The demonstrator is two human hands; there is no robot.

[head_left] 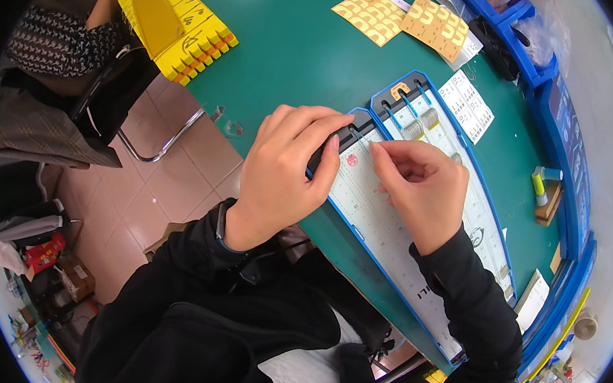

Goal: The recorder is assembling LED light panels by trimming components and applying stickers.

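Observation:
A long, narrow blue-edged case [388, 246] lies open on the green table, its two halves lined with white ruled panels. My left hand [282, 161] is at the far end of the left half, with thumb and forefinger closed over the black end strip. Just to its right, my right hand [426, 181] hovers over the panels in a pinch. Whatever lies between its fingertips is too thin to make out. In the right half, blue pegs stand at the far end, with coil-like bundles [413, 131] just below them. My right forearm covers part of the panels.
Yellow slotted boards [199, 51] are stacked at the far left. Patterned yellow cards [371, 16] and a white printed sheet [468, 106] lie beyond the case. Blue bins [527, 48] line the right edge, near a small green-and-yellow bottle [539, 189]. Another person's arm [98, 13] shows at upper left.

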